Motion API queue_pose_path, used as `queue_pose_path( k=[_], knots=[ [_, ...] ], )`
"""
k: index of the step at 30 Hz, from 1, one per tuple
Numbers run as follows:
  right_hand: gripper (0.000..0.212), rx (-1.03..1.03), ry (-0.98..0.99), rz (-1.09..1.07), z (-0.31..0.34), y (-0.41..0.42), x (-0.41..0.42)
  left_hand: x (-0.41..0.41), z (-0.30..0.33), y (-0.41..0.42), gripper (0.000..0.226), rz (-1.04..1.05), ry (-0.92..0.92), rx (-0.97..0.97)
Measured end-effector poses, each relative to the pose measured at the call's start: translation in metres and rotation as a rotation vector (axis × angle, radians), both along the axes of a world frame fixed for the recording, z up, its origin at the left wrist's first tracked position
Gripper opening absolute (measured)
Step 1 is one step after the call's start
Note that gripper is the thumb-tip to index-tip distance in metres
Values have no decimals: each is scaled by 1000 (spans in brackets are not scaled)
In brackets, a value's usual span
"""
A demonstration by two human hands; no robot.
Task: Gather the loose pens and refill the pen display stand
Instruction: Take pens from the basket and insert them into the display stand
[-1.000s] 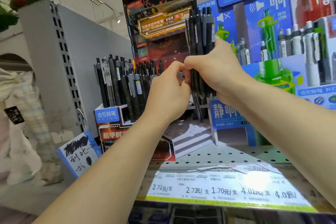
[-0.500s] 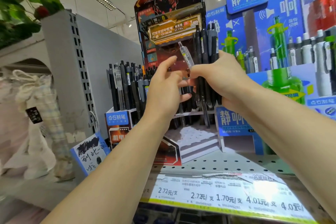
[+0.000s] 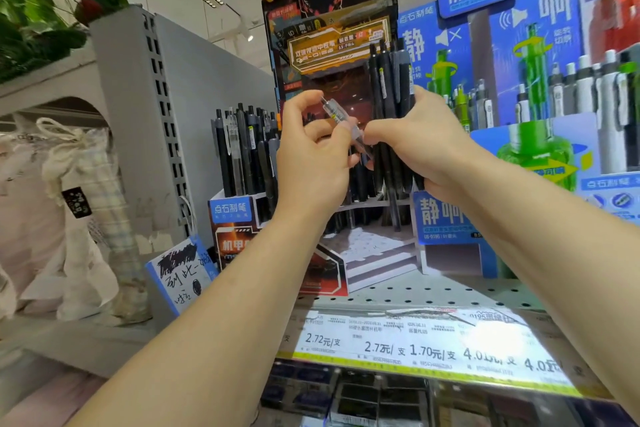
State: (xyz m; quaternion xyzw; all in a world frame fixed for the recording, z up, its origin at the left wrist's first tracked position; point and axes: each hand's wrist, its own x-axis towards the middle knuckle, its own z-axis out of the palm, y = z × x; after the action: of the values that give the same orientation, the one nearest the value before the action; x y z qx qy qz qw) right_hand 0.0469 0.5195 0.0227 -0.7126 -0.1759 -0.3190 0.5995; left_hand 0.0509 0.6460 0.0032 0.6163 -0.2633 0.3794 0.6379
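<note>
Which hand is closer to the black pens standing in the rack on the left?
Left. The left hand is just right of the racked black pens; the right hand, gripping a bundle of pens, is farther right.

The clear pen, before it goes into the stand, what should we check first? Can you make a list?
1. Left hand holds the clear pen: ok, thumb and fingers pinch it.
2. Clear pen free of the bundle: cannot tell, its lower end sits at the right hand's fingertips.
3. Right hand grips the bundle of black pens firmly: ok.
4. Display stand is close, straight ahead: ok.
5. Free slot in the stand: cannot tell, the hands hide its middle.
6. Pen tip pointing down for the slot: not ok, the tip points up.
</note>
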Motion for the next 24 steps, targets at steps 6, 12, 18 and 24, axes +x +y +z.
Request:
queue_pose_path(
  k=[6,12,18,24],
  knots=[
    [53,160,-218,-111,-1,5,-5,3,-3,1,40,70,-30,35],
    [61,142,-264,-94,-2,5,-5,12,-7,-2,38,294,10,357],
    [55,196,-243,-74,0,2,-1,16,-6,-2,38,289,50,420],
    [42,205,-243,-51,1,0,-2,15,-7,-4,36,337,103,522]
  ],
)
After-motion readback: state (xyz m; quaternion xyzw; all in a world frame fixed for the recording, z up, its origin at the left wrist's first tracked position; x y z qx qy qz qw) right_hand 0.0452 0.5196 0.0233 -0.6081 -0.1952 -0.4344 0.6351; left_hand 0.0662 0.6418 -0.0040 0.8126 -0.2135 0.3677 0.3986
